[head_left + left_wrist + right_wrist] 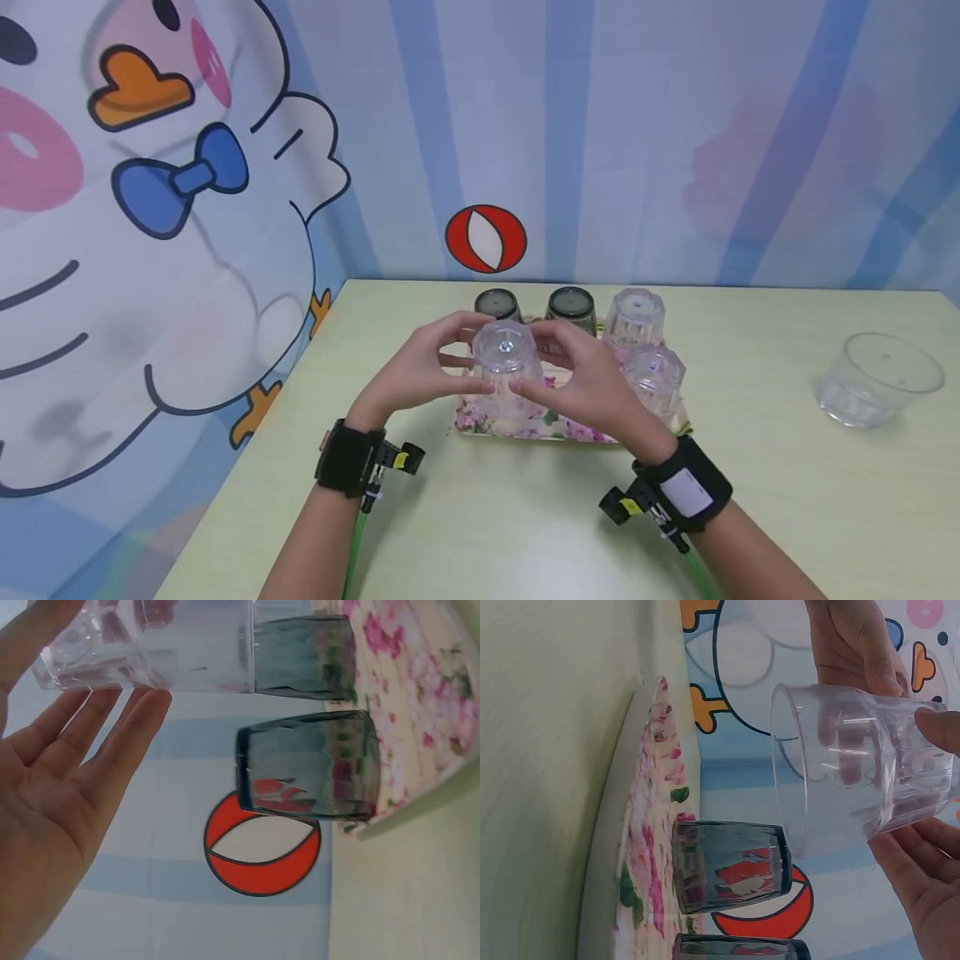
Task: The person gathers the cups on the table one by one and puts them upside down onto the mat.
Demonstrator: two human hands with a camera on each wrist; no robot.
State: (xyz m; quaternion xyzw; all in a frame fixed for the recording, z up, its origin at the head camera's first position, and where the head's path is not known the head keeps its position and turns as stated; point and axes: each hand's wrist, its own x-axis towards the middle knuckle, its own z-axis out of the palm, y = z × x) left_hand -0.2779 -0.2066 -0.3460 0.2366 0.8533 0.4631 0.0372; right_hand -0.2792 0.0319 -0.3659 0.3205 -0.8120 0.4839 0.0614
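Both hands hold one clear faceted glass (507, 354) upside down, its base up, above the near left part of a floral tray (558, 428). My left hand (416, 367) grips it from the left with thumb and fingers. From the right, my right hand (592, 379) grips the same glass. In the right wrist view the glass's open rim (784, 772) faces the tray, with a gap between them. Behind it on the tray, two dark grey glasses (307, 769) stand upside down.
Two more clear faceted glasses, a far one (635, 319) and a near one (654, 375), stand upside down on the tray's right side. A wide clear glass (877, 379) stands upright on the table at the right. A printed backdrop (637, 150) rises behind the table.
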